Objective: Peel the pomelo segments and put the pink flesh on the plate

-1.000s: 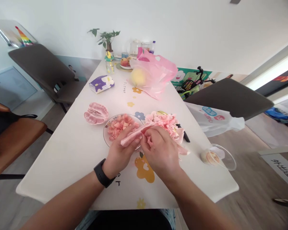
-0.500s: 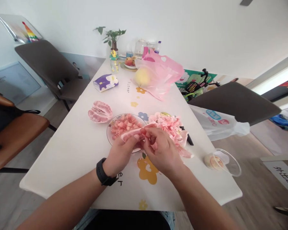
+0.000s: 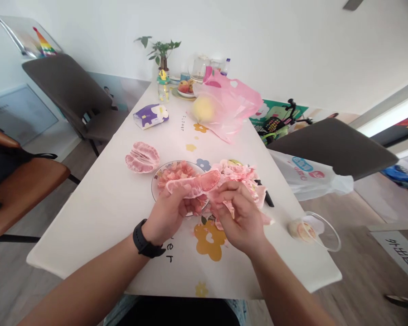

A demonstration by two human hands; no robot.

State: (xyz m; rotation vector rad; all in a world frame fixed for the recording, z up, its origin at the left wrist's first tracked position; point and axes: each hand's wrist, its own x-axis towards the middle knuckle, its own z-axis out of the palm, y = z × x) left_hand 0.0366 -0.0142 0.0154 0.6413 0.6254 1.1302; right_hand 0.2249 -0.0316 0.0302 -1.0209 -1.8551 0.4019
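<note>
Both my hands hold one long pink pomelo segment just above the near rim of a plate filled with pink fruit pieces. My left hand, with a black watch on its wrist, grips the segment from below, fingers curled. My right hand pinches the thin membrane at the segment's right end. The flesh of the segment shows, split open. A heap of pink peel and membrane scraps lies right behind my right hand. A peeled pomelo half rests on the white table to the left of the plate.
A black-handled knife lies beside the scraps. A clear lid with a small round item sits near the right edge. Farther back are a pink bag with a yellow fruit, a tissue pack, a plant and dishes. Chairs stand on both sides.
The segment has been pulled open, its flesh now showing. My hands have spread slightly apart and my right hand has drawn the membrane back toward me.
</note>
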